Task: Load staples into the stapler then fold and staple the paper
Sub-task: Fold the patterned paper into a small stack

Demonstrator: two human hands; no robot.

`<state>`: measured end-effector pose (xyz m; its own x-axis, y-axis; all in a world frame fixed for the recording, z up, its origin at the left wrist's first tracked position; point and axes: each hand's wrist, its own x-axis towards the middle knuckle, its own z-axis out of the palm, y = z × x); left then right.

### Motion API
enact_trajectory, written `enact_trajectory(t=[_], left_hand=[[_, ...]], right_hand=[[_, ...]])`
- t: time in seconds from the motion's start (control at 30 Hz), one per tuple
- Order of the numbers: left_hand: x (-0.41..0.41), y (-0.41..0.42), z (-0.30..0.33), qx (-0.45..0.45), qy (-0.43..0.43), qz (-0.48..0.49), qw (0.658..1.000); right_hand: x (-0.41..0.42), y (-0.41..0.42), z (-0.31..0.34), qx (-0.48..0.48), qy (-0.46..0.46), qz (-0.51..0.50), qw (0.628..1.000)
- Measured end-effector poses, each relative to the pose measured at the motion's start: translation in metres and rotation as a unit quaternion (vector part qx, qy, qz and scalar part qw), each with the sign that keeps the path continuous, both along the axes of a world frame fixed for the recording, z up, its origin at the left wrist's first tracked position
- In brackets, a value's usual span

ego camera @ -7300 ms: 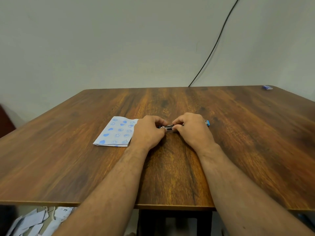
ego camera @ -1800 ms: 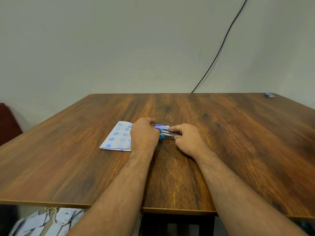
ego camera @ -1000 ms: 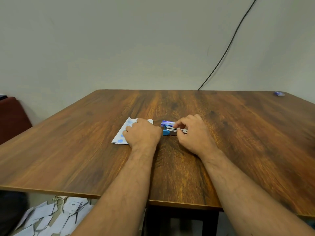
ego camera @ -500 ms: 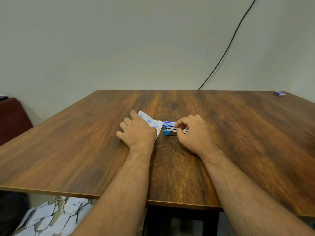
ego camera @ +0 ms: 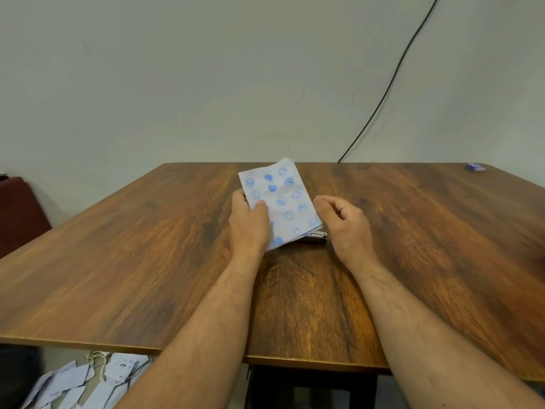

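My left hand (ego camera: 249, 224) grips the folded white paper with blue smiley prints (ego camera: 283, 199) by its left edge, thumb on top, and holds it tilted up above the wooden table (ego camera: 147, 261). The stapler (ego camera: 317, 238) lies on the table under the paper's lower right corner; only its metal end shows. My right hand (ego camera: 343, 224) hovers just right of the paper with loosely curled fingers and holds nothing. It does not touch the stapler.
A small blue staple box (ego camera: 475, 167) lies at the table's far right corner. A black cable (ego camera: 383, 95) runs down the wall to the table's back edge. Paper scraps (ego camera: 88, 382) litter the floor at lower left. A dark red seat (ego camera: 20, 211) stands at the left.
My left hand has lifted the paper off the table and carried it right, over the stapler. My right hand has let go of the stapler and risen a little.
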<state>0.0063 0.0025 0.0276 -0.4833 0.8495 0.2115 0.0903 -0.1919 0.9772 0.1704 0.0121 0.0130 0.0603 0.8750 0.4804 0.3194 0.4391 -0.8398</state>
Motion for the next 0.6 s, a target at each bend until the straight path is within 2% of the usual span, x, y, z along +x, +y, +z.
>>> enact_trajectory(t=[0.1, 0.27, 0.6], left_hand=[[0.003, 0.0, 0.002, -0.026, -0.041, -0.07, 0.996], [0.005, -0.002, -0.001, -0.003, -0.012, -0.123, 0.992], [0.0, -0.002, -0.003, -0.02, -0.077, -0.224, 0.971]], right_hand=[[0.002, 0.0, 0.0, -0.027, 0.011, 0.027, 0.999], [0.003, 0.0, -0.002, -0.05, 0.01, 0.055, 0.997], [0.015, 0.002, 0.002, -0.142, 0.101, 0.112, 0.978]])
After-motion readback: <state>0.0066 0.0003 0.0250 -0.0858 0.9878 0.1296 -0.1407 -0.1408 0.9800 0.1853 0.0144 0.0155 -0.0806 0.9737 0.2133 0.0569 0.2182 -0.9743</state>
